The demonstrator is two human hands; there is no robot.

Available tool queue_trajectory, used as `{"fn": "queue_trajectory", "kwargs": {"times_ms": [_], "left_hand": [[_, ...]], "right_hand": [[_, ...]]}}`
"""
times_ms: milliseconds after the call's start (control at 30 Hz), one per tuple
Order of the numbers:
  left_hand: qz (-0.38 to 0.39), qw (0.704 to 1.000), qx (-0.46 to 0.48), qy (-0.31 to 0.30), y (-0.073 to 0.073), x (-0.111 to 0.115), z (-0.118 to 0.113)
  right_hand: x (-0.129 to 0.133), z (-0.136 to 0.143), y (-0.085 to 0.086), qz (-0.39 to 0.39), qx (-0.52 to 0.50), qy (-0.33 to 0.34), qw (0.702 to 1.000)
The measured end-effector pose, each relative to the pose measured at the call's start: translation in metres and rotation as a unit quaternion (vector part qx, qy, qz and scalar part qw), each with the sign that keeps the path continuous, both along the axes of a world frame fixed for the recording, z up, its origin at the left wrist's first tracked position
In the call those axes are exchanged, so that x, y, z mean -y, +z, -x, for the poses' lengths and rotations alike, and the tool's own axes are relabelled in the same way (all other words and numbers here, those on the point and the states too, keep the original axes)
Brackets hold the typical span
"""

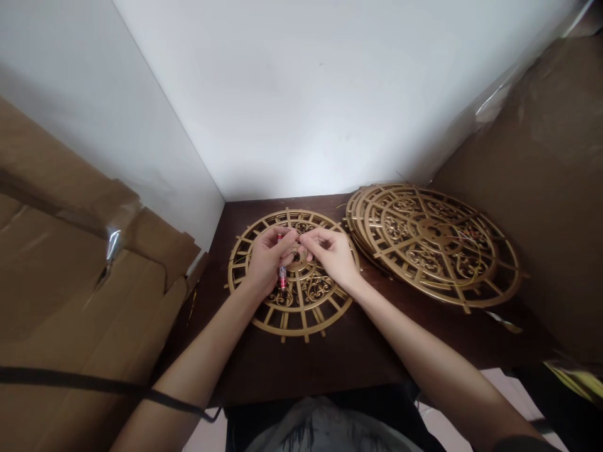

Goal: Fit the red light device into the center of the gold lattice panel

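Observation:
A round gold openwork frame (pixel 305 311), like a skeleton wall clock face, lies flat on the dark table. Over its middle, my left hand (pixel 269 257) is closed with thumb and forefinger pinched. A slim red-and-silver cylinder (pixel 282 278) passes through its grip, its lower end sticking out below. My right hand (pixel 332 254) is closed too, its fingertips pinched together close to the left fingertips. Whatever sits between the right fingertips is too small to make out. Both hands hide part of the frame's centre.
To the right stands a stack of similar gold frames (pixel 414 285), with thin coloured wires on top. A small brush-like tool (pixel 504 322) lies beside it. Cardboard (pixel 70 295) flanks the left, with more cardboard (pixel 532 157) at right. A white wall (pixel 311 107) rises behind the dark table (pixel 311 370).

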State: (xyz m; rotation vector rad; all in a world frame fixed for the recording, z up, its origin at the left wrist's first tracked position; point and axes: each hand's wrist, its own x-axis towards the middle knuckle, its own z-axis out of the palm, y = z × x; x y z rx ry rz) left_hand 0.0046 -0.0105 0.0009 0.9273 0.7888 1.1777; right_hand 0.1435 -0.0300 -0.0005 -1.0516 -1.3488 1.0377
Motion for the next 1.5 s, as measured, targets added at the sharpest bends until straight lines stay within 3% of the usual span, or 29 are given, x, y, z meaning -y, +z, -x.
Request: {"fn": "queue_trajectory", "kwargs": {"times_ms": [300,500,767,1500], "left_hand": [[0.023,0.999,0.020,0.017,0.0043,0.0011,-0.0021],[-0.016,1.000,-0.013,-0.003,0.0002,0.0032,-0.0022],[-0.020,1.000,-0.010,-0.004,-0.0019,0.0028,-0.0020],[-0.005,1.000,-0.023,-0.007,0.0020,0.0042,-0.0032]], "right_hand": [[-0.0004,-0.0005,-0.0010,-0.008,0.014,-0.017,1.000],[0.0005,-0.0011,-0.0004,-0.021,-0.001,-0.039,0.999],[0.0041,-0.0005,0.0024,-0.068,0.084,-0.053,0.993],[0.0067,-0.0004,0.0021,-0.048,0.055,-0.040,0.997]]}}
